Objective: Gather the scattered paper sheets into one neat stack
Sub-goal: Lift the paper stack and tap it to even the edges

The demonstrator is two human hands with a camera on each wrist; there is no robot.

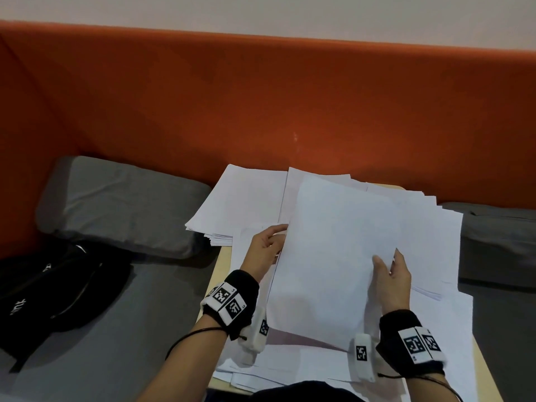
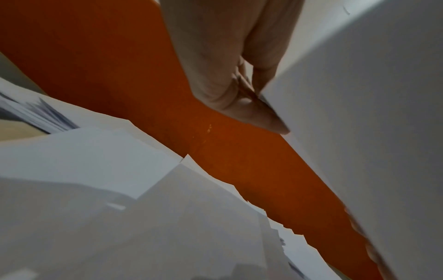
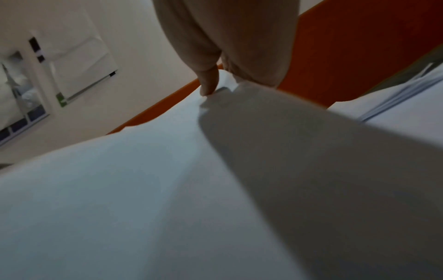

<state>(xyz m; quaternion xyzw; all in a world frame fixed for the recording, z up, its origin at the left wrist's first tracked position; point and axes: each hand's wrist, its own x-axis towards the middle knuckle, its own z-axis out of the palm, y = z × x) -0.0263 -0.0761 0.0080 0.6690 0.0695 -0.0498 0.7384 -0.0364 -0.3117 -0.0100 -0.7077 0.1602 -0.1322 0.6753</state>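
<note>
An orange upholstered backrest point(image 1: 261, 97) runs across the scene below a pale wall point(image 1: 261, 13). Against its foot lies a grey cushion point(image 1: 121, 204), with a black bag point(image 1: 55, 288) on the grey seat point(image 1: 116, 338) in front of that cushion and a light wooden surface point(image 1: 222, 259) beside it. Another grey cushion point(image 1: 499, 242) sits at the backrest's far right.

Two hands show, the left hand point(image 1: 265, 247) and the right hand point(image 1: 393, 278), each wrist wearing one black band. There is one bench point(image 1: 222, 258), one black bag point(image 1: 55, 288) and two grey cushions, one point(image 1: 121, 207) left and one point(image 1: 499, 242) right. The paper sheets point(image 1: 240, 198) overlap too much to count.
</note>
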